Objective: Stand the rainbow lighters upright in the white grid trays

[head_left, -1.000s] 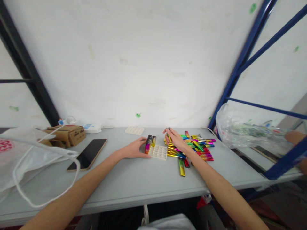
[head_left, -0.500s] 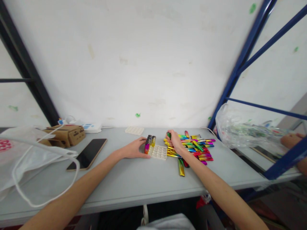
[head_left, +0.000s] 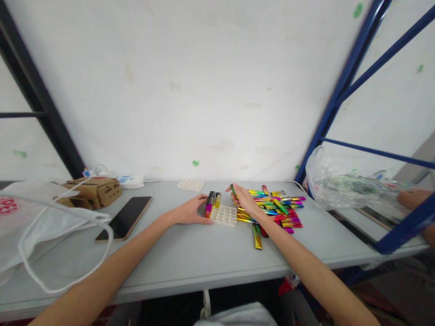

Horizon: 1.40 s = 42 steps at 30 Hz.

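Observation:
A white tray with round cells (head_left: 225, 216) lies in the middle of the grey table (head_left: 190, 258). A few shiny rainbow-coloured sticks (head_left: 212, 203) stand upright in its left cells. My left hand (head_left: 190, 211) rests against the tray's left side, fingers curled on the standing sticks. My right hand (head_left: 244, 198) hovers just right of the tray, pinching one green-tipped stick (head_left: 233, 189). Behind that hand lies a loose pile of the same coloured sticks (head_left: 277, 209).
A second white tray (head_left: 190, 184) sits near the wall. A phone (head_left: 124, 218), a cardboard box (head_left: 94, 190) and a white bag (head_left: 41, 226) lie at the left. A clear plastic bag (head_left: 346, 188) and another person's hand (head_left: 413, 198) are at the right, behind blue frame bars (head_left: 401, 228).
My right hand dipped into the pile, then rose and moved left toward the tray with a green-tipped stick. My left hand has stayed at the tray.

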{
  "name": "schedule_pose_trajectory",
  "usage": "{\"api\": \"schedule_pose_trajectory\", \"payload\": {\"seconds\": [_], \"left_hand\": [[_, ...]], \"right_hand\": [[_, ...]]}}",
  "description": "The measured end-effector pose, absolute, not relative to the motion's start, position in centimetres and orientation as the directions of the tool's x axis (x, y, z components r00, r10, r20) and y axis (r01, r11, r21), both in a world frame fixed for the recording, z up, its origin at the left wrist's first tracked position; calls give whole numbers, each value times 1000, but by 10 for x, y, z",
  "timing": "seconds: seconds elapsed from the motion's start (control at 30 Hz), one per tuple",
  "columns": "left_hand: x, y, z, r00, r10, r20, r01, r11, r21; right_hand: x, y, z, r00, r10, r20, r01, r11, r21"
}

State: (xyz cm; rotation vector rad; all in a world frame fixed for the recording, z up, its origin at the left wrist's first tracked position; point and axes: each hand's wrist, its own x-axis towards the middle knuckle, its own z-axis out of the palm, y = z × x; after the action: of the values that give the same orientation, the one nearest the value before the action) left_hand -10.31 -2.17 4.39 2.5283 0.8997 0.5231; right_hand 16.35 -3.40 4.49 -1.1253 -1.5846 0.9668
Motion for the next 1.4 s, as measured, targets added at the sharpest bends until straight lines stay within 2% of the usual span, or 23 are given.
{"api": "schedule_pose_trajectory", "payload": {"seconds": [0.07,0.17,0.23,0.33,0.57,0.7,0.8,1.0,1.13,1.27,1.4], "left_hand": [[-103,-22,44,722,661,206,507,-708,492],[-103,-22,43,721,663,199,508,-702,500],[-102,-22,43,720,664,202,503,-700,508],[-102,-22,44,722,661,205,496,-701,513],[-102,-23,45,725,652,222,486,-713,506],[-102,-22,44,728,646,228,486,-721,494],[-102,-21,42,727,654,211,501,-715,488],[-102,-20,41,730,648,219,492,-720,489],[-103,-20,42,730,649,214,494,-717,491],[-103,-20,42,730,653,202,511,-718,473],[-103,-20,42,726,660,194,523,-713,467]], "right_hand": [[162,-38,46,-203,933,296,335,351,-874],[159,-46,51,-296,871,391,493,490,-719],[158,-49,53,-314,828,464,531,559,-637],[157,-49,53,-294,791,536,556,598,-578],[157,-54,56,-181,840,511,585,509,-631],[154,-52,51,-248,841,480,570,528,-630],[152,-45,45,-318,831,456,635,544,-548],[145,-45,53,-368,817,444,822,509,-254],[137,-51,56,-375,835,403,876,461,-140],[130,-52,53,-358,859,365,903,419,-99],[143,-51,58,-422,822,382,853,503,-140]]}}
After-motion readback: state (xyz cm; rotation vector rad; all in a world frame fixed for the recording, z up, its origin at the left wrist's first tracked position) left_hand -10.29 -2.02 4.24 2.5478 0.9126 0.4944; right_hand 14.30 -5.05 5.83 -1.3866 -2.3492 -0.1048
